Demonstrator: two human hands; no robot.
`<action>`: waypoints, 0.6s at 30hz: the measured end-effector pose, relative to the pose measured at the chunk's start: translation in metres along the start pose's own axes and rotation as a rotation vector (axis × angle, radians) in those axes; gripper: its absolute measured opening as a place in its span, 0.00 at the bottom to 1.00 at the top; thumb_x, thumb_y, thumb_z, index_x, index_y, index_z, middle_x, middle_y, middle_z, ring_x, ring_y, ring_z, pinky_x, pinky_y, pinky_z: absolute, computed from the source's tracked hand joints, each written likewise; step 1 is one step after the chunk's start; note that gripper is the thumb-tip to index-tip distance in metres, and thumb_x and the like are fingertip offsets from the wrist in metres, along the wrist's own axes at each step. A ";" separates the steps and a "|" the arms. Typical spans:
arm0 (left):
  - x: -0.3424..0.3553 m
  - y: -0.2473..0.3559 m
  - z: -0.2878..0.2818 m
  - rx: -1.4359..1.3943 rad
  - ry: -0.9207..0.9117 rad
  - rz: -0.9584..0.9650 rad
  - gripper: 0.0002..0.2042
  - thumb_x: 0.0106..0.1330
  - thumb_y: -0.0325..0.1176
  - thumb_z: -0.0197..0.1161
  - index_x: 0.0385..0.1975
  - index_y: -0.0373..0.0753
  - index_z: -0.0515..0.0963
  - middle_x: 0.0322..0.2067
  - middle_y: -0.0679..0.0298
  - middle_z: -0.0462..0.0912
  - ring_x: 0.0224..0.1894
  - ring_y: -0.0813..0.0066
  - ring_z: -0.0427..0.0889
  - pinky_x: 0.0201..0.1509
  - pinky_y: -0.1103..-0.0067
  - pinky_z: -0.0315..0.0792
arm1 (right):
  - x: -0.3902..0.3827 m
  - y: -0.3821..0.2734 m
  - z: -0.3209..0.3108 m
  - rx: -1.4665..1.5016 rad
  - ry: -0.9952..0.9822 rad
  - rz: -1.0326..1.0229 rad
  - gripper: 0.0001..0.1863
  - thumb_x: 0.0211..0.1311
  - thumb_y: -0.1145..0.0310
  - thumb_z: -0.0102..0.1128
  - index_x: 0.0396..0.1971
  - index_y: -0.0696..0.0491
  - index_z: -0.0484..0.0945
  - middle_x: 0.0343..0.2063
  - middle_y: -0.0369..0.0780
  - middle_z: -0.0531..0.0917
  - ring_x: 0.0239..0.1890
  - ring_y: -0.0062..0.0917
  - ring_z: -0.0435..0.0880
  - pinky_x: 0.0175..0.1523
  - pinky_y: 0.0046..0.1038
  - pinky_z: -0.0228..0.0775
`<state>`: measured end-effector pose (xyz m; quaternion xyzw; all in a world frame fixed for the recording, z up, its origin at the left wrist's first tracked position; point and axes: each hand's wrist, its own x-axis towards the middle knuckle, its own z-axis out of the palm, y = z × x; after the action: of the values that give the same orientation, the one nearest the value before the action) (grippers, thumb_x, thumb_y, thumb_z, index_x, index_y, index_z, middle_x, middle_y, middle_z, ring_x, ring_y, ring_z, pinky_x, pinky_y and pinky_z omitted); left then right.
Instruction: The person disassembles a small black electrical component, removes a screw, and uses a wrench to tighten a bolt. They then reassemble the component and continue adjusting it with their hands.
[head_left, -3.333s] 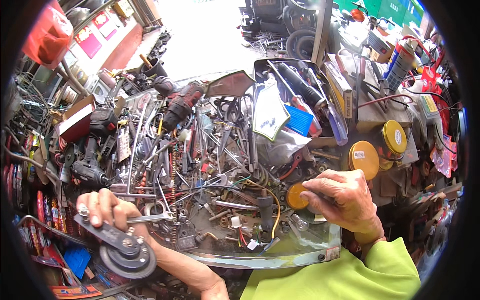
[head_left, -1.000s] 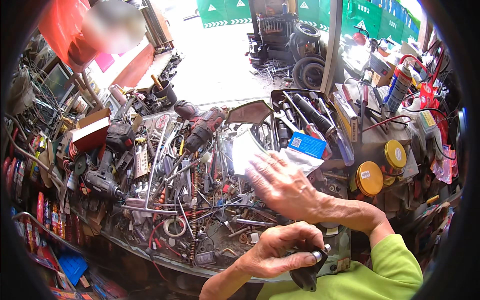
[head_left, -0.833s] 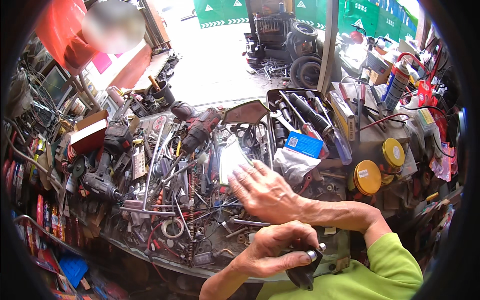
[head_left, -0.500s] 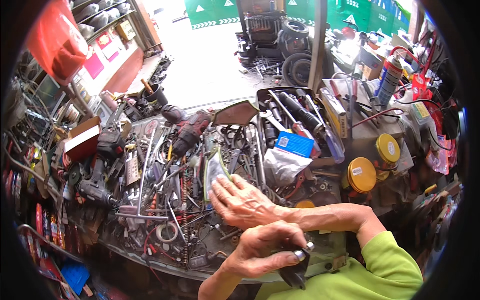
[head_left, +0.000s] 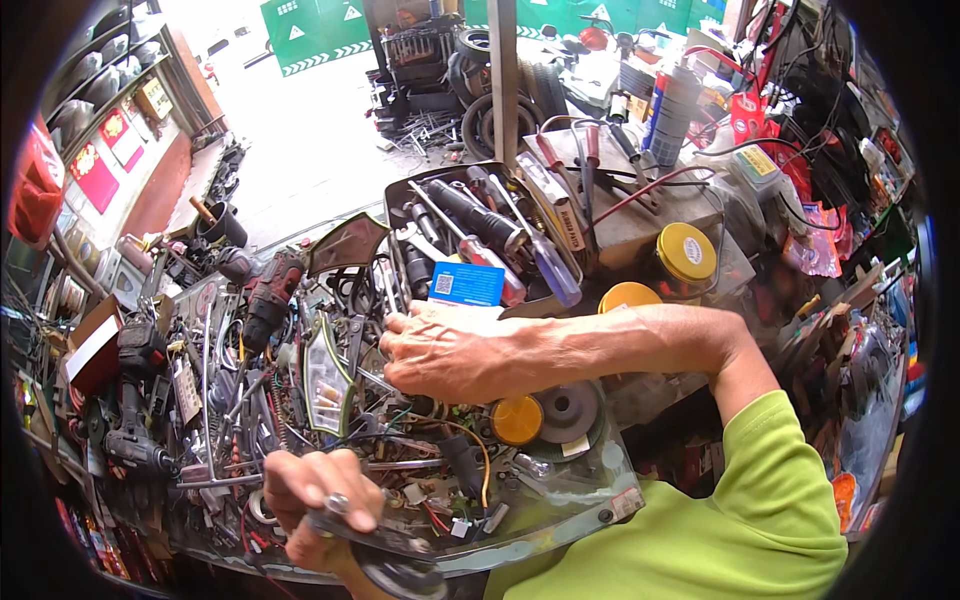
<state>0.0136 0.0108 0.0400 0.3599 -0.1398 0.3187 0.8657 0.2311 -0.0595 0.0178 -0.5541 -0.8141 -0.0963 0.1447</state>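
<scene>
My left hand (head_left: pixel 320 495) is closed around a black part with a silver metal knob (head_left: pixel 395 565), low over the bench's near edge; the part is slightly blurred. My right hand (head_left: pixel 440 350) reaches across the bench, palm down, its fingers bent into the clutter and partly hidden. Just beyond it lies a blue card (head_left: pixel 467 284) at the edge of a tool tray (head_left: pixel 395 190). To the left of my right hand lies a see-through panel with green edging (head_left: pixel 327 385). A similar brownish panel (head_left: pixel 348 243) leans farther back.
A red-and-black power drill (head_left: pixel 272 300) and a dark impact driver (head_left: pixel 138 440) lie on the left. Yellow-lidded jars (head_left: pixel 686 252) and a spray can (head_left: pixel 670 115) stand right. A grinding disc (head_left: pixel 568 410) lies near my right forearm. Loose tools and wires cover the bench.
The view has swung right, shifting the scene leftward. My right hand has left the green-edged panel and moved right, toward the blue card. My left hand still holds the black part.
</scene>
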 end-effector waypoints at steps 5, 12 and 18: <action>0.004 0.002 -0.007 0.011 0.010 0.029 0.13 0.59 0.21 0.63 0.38 0.31 0.65 0.25 0.51 0.74 0.24 0.75 0.64 0.15 0.85 0.59 | 0.008 0.010 0.019 -0.073 0.000 -0.117 0.06 0.52 0.68 0.59 0.24 0.54 0.79 0.24 0.43 0.79 0.30 0.31 0.81 0.33 0.36 0.71; 0.001 0.011 -0.019 0.059 -0.022 0.035 0.15 0.62 0.25 0.65 0.40 0.35 0.63 0.26 0.55 0.72 0.27 0.76 0.64 0.17 0.86 0.60 | 0.039 0.008 0.004 -0.125 -0.166 -0.137 0.06 0.51 0.68 0.60 0.22 0.54 0.79 0.22 0.43 0.79 0.28 0.30 0.80 0.31 0.35 0.70; 0.008 0.027 -0.026 0.121 -0.063 -0.078 0.14 0.65 0.29 0.65 0.39 0.39 0.63 0.27 0.59 0.72 0.26 0.77 0.65 0.18 0.84 0.58 | 0.062 -0.032 0.003 -0.218 -0.160 -0.071 0.06 0.50 0.67 0.60 0.21 0.54 0.79 0.20 0.42 0.78 0.26 0.30 0.80 0.29 0.35 0.69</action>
<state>0.0025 0.0474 0.0400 0.4267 -0.1332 0.2813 0.8491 0.1797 -0.0157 0.0362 -0.5435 -0.8267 -0.1449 0.0147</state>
